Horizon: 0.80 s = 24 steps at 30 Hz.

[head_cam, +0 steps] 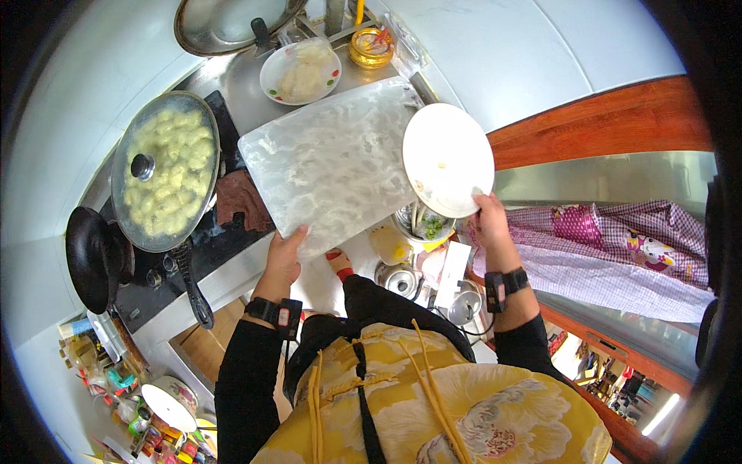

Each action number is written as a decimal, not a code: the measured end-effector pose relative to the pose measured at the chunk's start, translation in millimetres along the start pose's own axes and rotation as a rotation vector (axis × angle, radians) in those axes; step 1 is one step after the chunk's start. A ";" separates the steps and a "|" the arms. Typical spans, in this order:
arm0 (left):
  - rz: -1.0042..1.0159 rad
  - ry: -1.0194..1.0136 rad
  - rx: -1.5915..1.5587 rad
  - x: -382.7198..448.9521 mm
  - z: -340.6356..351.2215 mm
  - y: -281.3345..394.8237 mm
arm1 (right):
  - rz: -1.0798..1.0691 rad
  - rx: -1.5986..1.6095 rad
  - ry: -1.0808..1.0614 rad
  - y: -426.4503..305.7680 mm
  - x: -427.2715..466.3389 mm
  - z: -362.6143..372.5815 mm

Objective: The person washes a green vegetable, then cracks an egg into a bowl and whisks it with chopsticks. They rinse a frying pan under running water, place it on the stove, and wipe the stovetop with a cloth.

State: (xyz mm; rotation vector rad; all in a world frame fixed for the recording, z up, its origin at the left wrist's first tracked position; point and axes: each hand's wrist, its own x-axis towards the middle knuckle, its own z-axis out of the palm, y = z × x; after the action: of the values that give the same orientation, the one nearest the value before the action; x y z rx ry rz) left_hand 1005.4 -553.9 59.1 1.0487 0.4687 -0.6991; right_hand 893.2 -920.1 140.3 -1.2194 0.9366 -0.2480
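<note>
My left hand (284,258) grips the near left corner of a flat grey rectangular board (330,168), streaked with a whitish residue that looks like flour. The board is held out level or slightly tilted in front of me. My right hand (491,220) pinches the rim of a white plate (449,156), thumb on top. A small pale scrap lies on the plate, which overlaps the board's right end. To the left, a frying pan (191,278) under a glass lid (168,174) is filled with many pale dumpling-like pieces. A brown cloth (240,200) lies beside it on the black stove (223,127).
A bowl with pale dough-like food (301,72) and a golden jar (371,47) stand beyond the board. A dark wok (90,261) leans at left above bottles (124,388). Below the plate are a bowl with greens (432,226) and a metal pot (400,280). A window ledge with checked cloth (591,243) borders the right.
</note>
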 end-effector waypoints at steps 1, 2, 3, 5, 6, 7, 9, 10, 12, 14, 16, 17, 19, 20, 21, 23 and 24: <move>0.013 -0.020 0.003 -2.1 0.4 -1.3 | 0.014 -0.007 0.030 -4.8 -7.9 -9.1; 0.019 -0.025 0.006 -4.5 0.2 -2.5 | 0.030 0.017 0.070 -7.9 -14.2 -16.1; 0.029 -0.029 0.006 -7.2 -0.2 -3.8 | 0.027 0.036 0.044 -10.9 -21.4 -23.1; 0.016 -0.065 -0.002 -14.0 -4.1 -2.8 | 0.057 0.062 0.081 -16.8 -38.1 -36.7; 0.018 -0.090 -0.007 -19.4 -7.1 -2.7 | 0.041 0.095 0.077 -19.2 -44.4 -41.1; 0.013 -0.072 0.008 -24.5 -9.6 -2.3 | 0.039 0.102 0.066 -22.1 -50.0 -45.1; 0.018 -0.033 0.043 -39.5 -16.2 -3.2 | 0.065 0.106 0.088 -25.8 -62.8 -52.7; 0.021 -0.041 0.053 -48.0 -20.3 -3.4 | 0.068 0.106 0.113 -25.8 -67.6 -54.5; 0.055 -0.086 0.044 -69.1 -29.7 -5.5 | 0.059 0.132 0.079 -23.4 -76.8 -57.7; 0.066 -0.073 0.072 -93.1 -39.7 -12.2 | 0.051 0.170 0.077 -18.0 -85.5 -60.7; 0.033 -0.059 0.070 -117.8 -51.2 -22.5 | 0.045 0.155 0.026 -11.1 -93.9 -64.5; 0.025 -0.065 0.056 -130.7 -57.5 -29.7 | 0.047 0.155 0.022 -8.3 -98.4 -67.4; 0.047 -0.052 0.067 -160.1 -73.1 -48.0 | 0.048 0.127 0.003 -2.0 -105.8 -72.0; 0.050 -0.032 0.084 -175.4 -82.2 -58.0 | 0.047 0.116 -0.031 1.3 -109.4 -74.4; 0.053 -0.005 0.096 -191.8 -90.9 -68.8 | 0.072 0.096 -0.040 4.0 -112.1 -76.9; 0.065 -0.033 0.013 -226.4 -106.5 -89.7 | 0.052 0.076 -0.144 10.0 -112.6 -78.7; 0.054 -0.009 -0.015 -244.9 -114.8 -99.9 | 0.054 0.062 -0.183 13.8 -110.0 -77.0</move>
State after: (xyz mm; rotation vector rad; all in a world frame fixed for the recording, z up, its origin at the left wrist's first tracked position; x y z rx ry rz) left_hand 760.4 -409.9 107.6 1.0398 0.4356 -0.6510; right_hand 765.2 -899.4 177.9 -1.1373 0.7966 -0.1193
